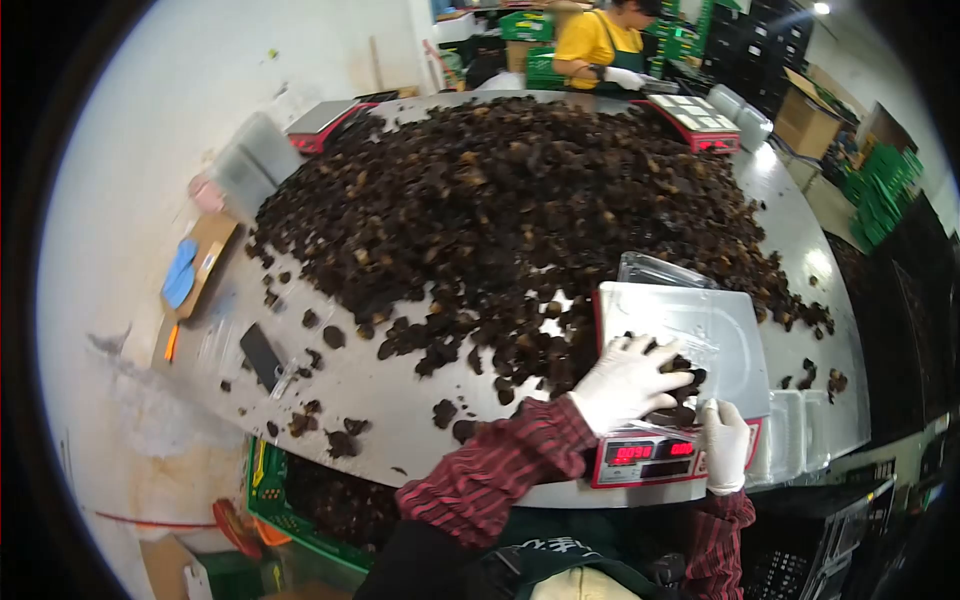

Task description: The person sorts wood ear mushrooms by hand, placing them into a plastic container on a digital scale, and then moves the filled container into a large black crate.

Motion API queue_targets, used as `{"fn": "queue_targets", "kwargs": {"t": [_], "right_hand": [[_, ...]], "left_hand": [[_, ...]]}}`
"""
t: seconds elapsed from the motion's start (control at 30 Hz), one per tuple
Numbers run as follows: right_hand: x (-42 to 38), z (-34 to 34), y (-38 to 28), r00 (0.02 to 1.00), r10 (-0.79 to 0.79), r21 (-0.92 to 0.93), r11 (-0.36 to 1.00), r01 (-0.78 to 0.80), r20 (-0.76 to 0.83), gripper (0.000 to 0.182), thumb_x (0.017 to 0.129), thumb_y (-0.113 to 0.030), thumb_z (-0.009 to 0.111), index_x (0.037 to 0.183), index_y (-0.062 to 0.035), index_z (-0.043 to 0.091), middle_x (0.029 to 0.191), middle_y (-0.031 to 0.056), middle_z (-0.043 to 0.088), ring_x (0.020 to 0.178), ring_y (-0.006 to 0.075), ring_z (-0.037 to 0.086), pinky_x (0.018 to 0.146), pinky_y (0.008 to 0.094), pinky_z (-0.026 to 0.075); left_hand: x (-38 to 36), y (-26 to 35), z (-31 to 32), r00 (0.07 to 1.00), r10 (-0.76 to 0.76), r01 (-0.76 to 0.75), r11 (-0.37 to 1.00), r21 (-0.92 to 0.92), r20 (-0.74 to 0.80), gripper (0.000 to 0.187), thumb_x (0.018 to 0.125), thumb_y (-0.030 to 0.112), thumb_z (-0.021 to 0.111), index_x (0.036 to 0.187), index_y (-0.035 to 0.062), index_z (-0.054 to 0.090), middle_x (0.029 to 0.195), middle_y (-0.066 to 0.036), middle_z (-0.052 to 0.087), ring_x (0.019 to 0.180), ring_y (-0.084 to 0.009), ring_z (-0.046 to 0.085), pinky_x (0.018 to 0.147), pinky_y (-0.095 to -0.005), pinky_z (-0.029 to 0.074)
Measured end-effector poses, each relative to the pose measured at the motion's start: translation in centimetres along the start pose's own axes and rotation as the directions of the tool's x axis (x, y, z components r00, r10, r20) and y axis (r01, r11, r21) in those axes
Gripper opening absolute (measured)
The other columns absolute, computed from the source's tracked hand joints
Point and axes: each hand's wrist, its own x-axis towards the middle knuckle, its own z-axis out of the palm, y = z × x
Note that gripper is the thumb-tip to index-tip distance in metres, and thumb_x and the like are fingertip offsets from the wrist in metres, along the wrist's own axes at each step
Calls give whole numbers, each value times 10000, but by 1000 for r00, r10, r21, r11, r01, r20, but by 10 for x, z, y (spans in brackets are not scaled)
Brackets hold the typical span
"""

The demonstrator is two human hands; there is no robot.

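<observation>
My left hand (628, 384), in a white glove, lies with spread fingers over dark brown mushroom-like pieces (684, 412) on the digital scale (735, 325). These pieces sit in a clear plastic tray (655, 429), mostly hidden under the hand. At the scale's front right, my right hand (726, 446), also gloved, has its fingers closed at the tray's near edge; the exact grip is partly hidden. Red digits glow on the scale's display (650, 452). Behind the scale's plate rests another clear tray (665, 270).
A large heap of dark pieces (500, 200) covers much of the metal table (400, 455). A phone (261, 357) lies at left. Two more scales (325, 118) (697, 118) stand at the back, near a co-worker (600, 45). A green crate (300, 520) sits below the table's front edge.
</observation>
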Motion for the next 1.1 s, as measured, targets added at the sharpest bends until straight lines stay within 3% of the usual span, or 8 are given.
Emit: {"fn": "queue_targets", "kwargs": {"t": [0.17,0.33,0.47,0.6,0.7,0.83,0.97,1.1], "right_hand": [[0,-8,-4,998,68,115,991,-69,15,317,979,-275,503,824,-15,599,527,-15,489,423,49,440,415,209,339],[2,-19,1,991,114,188,977,-99,-74,277,982,-240,501,850,-17,599,531,-24,484,441,37,419,436,201,296],[0,-18,5,987,123,213,972,-99,-103,313,983,-273,490,884,-12,632,490,-29,469,413,42,413,424,189,287],[-3,-12,1,989,129,191,975,-112,-78,292,983,-250,493,900,-7,632,507,-28,477,424,38,427,421,192,292],[-6,-13,-3,988,138,208,971,-121,-70,247,970,-199,520,836,-9,602,535,-15,492,445,41,433,431,209,311],[-10,-17,-4,986,145,200,971,-128,-76,219,958,-183,542,863,-2,623,548,-18,509,456,40,439,440,206,320],[-13,-11,-6,989,145,208,969,-134,-37,271,978,-234,507,902,-2,624,538,-23,488,460,37,427,451,201,324],[-12,-5,-4,996,84,168,982,-85,15,286,978,-253,507,916,4,615,564,-18,508,480,39,447,460,199,336]], "left_hand": [[-30,0,-34,920,10,-40,997,-67,-392,372,790,179,669,1155,128,620,1210,-125,557,1095,-334,532,944,-425,428],[-154,-54,-43,732,-523,529,840,-121,-436,291,792,74,669,1083,76,665,1129,-131,609,1049,-276,580,891,-349,476],[-235,-63,-35,577,-713,714,677,-178,-400,319,797,157,685,1106,85,651,1126,-111,599,1042,-298,553,884,-373,462],[-230,-32,-18,692,-662,714,687,134,-289,550,717,149,736,1244,184,583,1321,-113,476,1210,-333,431,997,-416,383],[-236,-34,10,791,-579,611,738,287,-196,456,721,168,700,1168,199,617,1198,-96,551,1118,-319,493,958,-448,388],[-236,-57,16,695,-641,656,751,-78,-326,334,707,-39,610,993,116,686,957,-68,628,971,-270,574,836,-348,485],[-169,-54,-9,671,-654,500,747,-437,-349,410,694,-105,586,1038,95,683,1027,-85,634,994,-276,573,879,-333,474],[-65,-21,-27,808,-341,211,929,-305,-480,406,702,-76,605,1074,78,661,1110,-86,601,1050,-282,548,910,-336,452]]}}
